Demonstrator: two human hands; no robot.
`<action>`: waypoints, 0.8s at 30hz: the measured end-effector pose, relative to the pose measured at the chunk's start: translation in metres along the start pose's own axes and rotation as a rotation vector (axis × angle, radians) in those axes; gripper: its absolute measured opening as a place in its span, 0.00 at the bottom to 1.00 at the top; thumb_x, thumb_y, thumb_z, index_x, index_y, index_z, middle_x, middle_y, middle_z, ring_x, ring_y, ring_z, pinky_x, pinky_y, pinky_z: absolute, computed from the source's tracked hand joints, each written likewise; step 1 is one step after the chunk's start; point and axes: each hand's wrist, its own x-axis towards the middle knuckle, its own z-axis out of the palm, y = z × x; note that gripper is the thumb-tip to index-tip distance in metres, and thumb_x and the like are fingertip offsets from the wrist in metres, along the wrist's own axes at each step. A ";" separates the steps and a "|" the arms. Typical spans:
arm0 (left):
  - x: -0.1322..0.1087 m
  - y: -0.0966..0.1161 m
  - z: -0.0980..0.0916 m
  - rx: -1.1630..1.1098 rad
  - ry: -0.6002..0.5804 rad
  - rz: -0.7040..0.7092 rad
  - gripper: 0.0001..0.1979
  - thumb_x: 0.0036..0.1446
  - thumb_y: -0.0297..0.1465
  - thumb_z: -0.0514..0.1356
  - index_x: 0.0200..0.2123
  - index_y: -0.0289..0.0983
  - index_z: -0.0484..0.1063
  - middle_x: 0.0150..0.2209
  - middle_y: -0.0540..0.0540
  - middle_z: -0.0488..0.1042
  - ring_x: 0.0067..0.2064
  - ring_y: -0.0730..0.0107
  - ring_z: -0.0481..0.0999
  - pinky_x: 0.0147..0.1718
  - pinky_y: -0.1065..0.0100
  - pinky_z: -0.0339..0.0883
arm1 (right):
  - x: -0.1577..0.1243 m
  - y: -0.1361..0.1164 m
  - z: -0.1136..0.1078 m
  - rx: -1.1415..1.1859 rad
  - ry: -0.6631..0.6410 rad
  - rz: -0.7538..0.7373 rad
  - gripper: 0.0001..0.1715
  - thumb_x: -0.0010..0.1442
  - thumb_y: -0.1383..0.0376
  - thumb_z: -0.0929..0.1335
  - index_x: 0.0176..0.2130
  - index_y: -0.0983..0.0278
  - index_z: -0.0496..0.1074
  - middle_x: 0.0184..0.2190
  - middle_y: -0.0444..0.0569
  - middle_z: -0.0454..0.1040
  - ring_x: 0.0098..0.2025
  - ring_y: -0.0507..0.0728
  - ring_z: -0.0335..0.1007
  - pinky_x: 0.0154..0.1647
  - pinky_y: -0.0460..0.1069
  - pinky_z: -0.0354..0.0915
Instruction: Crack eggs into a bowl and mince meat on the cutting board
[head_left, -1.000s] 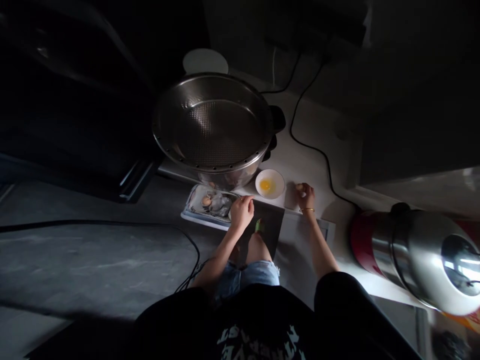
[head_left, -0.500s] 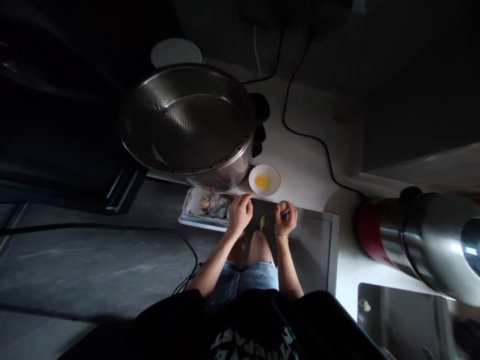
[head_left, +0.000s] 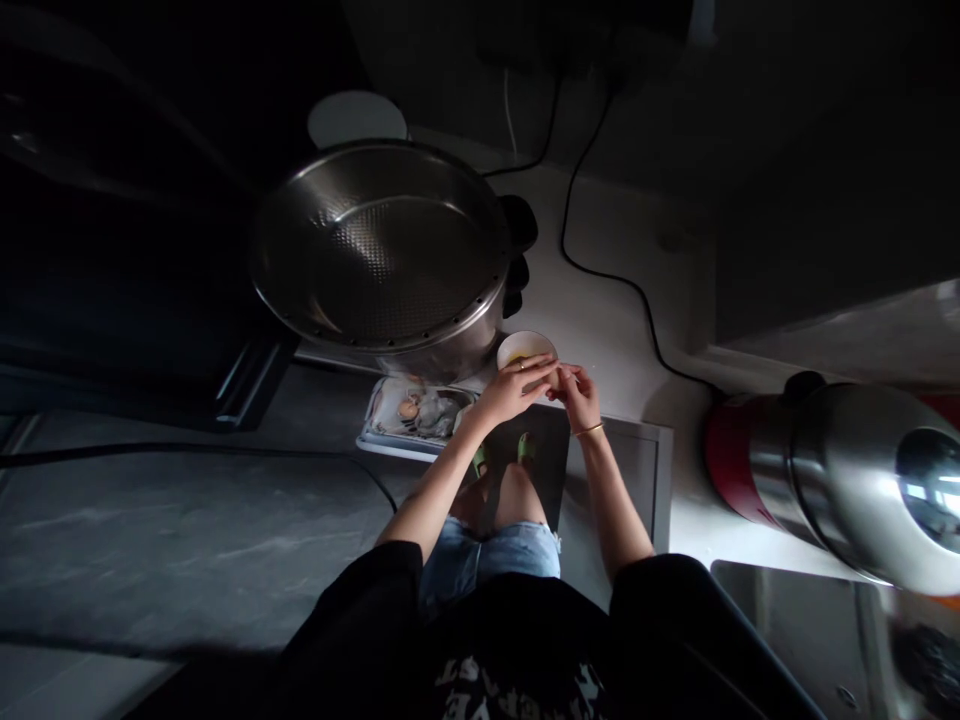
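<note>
Both of my hands meet at the near right rim of a small white bowl [head_left: 529, 340], which stands on the counter with yellow yolk [head_left: 517, 356] inside. An egg [head_left: 554, 379] sits between my fingers, mostly covered by them. My left hand [head_left: 514, 388] reaches across the bowl's front with its fingers closed against the egg. From the other side my right hand [head_left: 581, 396] grips the same egg with bent fingers. Whether the shell is cracked is hidden. Below and left, an open drawer-like tray [head_left: 373, 437] holds a brown egg [head_left: 409, 406] and clear plastic.
A large steel pot [head_left: 442, 355] with a perforated rim stands directly left of the bowl. A black cable [head_left: 637, 287] runs along the counter [head_left: 611, 340]. At right are a red and steel appliance [head_left: 810, 450] and a sink [head_left: 795, 620].
My left hand has moved right, from beside the bowl to the egg. My right hand has brought the egg up and left to the bowl's rim, so the hands now touch.
</note>
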 end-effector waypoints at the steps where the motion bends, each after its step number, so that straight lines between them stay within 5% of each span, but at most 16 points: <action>1: 0.004 -0.001 -0.004 -0.025 0.015 -0.013 0.19 0.59 0.30 0.55 0.54 0.41 0.64 0.55 0.45 0.67 0.56 0.68 0.66 0.56 0.62 0.62 | 0.006 -0.007 -0.002 -0.027 -0.071 -0.005 0.22 0.54 0.50 0.67 0.41 0.62 0.68 0.28 0.44 0.74 0.25 0.49 0.70 0.28 0.47 0.71; 6: 0.010 -0.013 -0.016 -0.037 0.042 -0.033 0.18 0.57 0.31 0.58 0.52 0.39 0.67 0.50 0.44 0.71 0.50 0.68 0.71 0.51 0.65 0.66 | 0.021 -0.023 -0.008 -0.224 -0.267 -0.089 0.34 0.47 0.53 0.72 0.50 0.63 0.66 0.40 0.50 0.74 0.33 0.53 0.74 0.35 0.49 0.72; 10: 0.008 -0.019 -0.016 0.019 0.038 -0.035 0.21 0.56 0.29 0.57 0.54 0.41 0.65 0.49 0.45 0.70 0.50 0.69 0.71 0.51 0.66 0.66 | 0.029 -0.022 -0.007 -0.397 -0.304 -0.201 0.32 0.49 0.54 0.71 0.50 0.65 0.66 0.37 0.51 0.75 0.33 0.54 0.74 0.33 0.48 0.72; 17: 0.010 -0.029 -0.005 0.087 0.051 -0.121 0.23 0.50 0.24 0.58 0.52 0.40 0.68 0.47 0.45 0.70 0.49 0.68 0.71 0.50 0.67 0.66 | 0.041 -0.015 0.000 -0.739 -0.262 -0.374 0.27 0.49 0.58 0.70 0.47 0.68 0.70 0.29 0.50 0.77 0.28 0.54 0.74 0.31 0.48 0.72; 24: 0.017 -0.029 -0.003 0.047 0.061 -0.133 0.24 0.49 0.23 0.57 0.51 0.39 0.69 0.48 0.46 0.73 0.48 0.67 0.73 0.49 0.67 0.68 | 0.049 -0.013 -0.002 -0.807 -0.255 -0.386 0.28 0.47 0.59 0.70 0.48 0.67 0.70 0.29 0.50 0.77 0.28 0.54 0.74 0.31 0.47 0.71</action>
